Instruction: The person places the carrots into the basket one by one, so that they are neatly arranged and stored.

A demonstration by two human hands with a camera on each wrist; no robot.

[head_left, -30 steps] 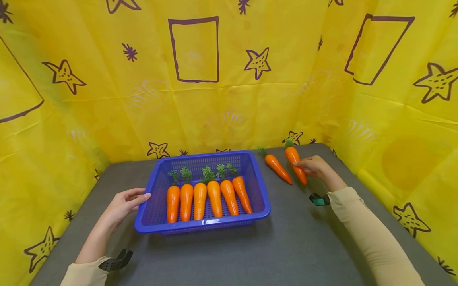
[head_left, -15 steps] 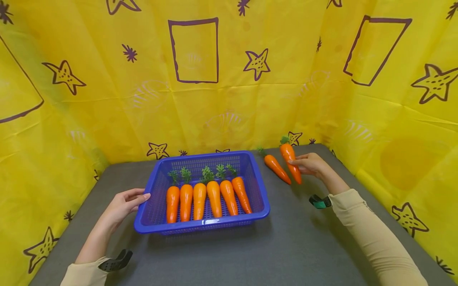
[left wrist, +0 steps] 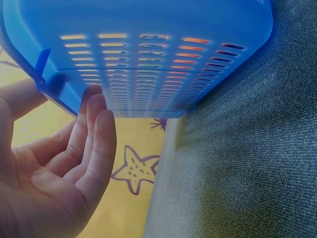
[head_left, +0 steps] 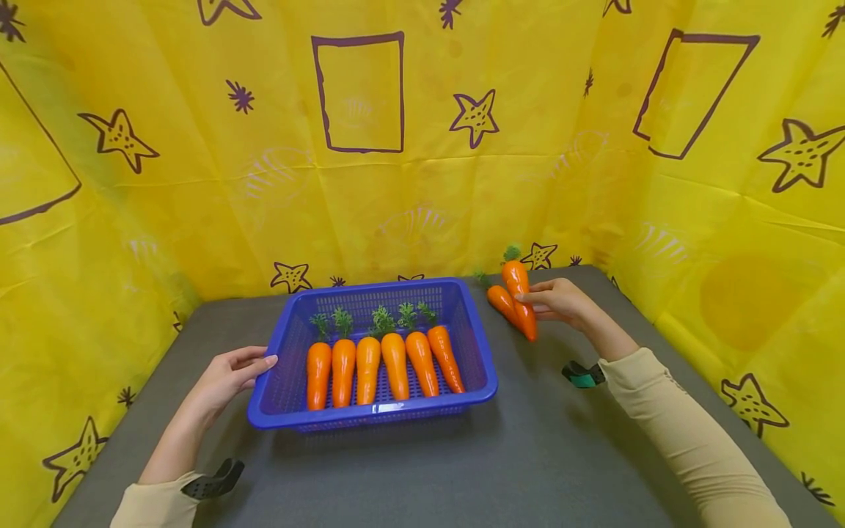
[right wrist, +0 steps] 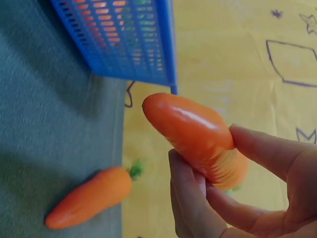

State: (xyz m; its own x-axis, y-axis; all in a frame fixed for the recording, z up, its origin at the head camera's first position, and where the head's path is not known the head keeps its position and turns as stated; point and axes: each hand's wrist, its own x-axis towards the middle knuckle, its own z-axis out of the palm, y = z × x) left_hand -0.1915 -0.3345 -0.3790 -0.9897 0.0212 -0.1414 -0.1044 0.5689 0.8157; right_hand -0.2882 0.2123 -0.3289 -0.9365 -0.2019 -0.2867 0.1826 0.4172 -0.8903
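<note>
My right hand [head_left: 560, 301] pinches an orange carrot [head_left: 518, 293] with a green top between thumb and fingers. In the right wrist view this carrot [right wrist: 193, 129] is held up off the table, its tip toward the camera. Another carrot [right wrist: 91, 196] lies on the table, partly covered by the held one in the head view. My left hand [head_left: 232, 372] grips the left rim of a blue plastic basket [head_left: 488, 359], thumb over the rim and fingers beneath, against the slotted wall [left wrist: 163, 94]. Inside the basket several carrots [head_left: 394, 367] lie side by side in a row, leafy tops pointing away.
A dark grey cloth-covered table [head_left: 422, 477] bears everything. Yellow curtains [head_left: 422, 205] printed with stars stand close behind it and along both sides. The basket's raised rim lies between the right hand and the row of carrots.
My right hand has moved left with its carrot, which now overlaps the loose carrot in the head view. The left hand and the basket have stayed in place.
</note>
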